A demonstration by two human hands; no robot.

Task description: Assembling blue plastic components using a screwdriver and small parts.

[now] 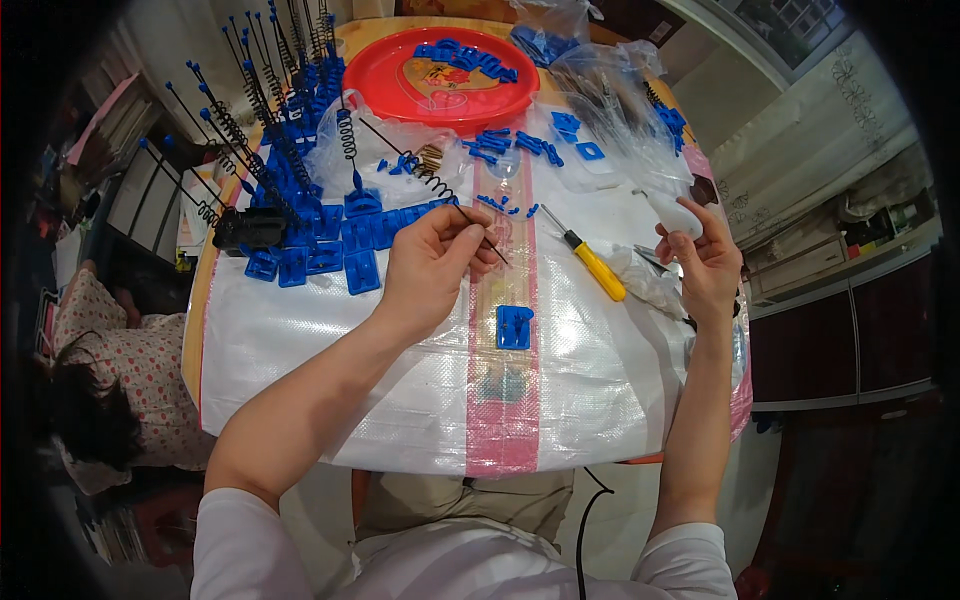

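My left hand (432, 268) is closed around a thin black wire rod with a coiled spring section (420, 175), its straight end pointing down to the right. My right hand (708, 262) pinches a smooth white rounded object (674, 213), partly hidden by the fingers, so its kind is unclear. A small blue plastic base (513, 327) lies on the white woven sheet (420, 400) between my forearms. A yellow-handled screwdriver (598, 268) rests just left of my right hand. Several tiny blue parts (505, 206) lie beyond my left hand.
Many blue bases with upright black spring rods (285, 180) crowd the left side. A red round tray (365, 85) with blue pieces stands at the back. Clear plastic bags (620, 100) lie back right, and brass-coloured pieces (428, 160) near the middle. A person (140, 370) is at far left.
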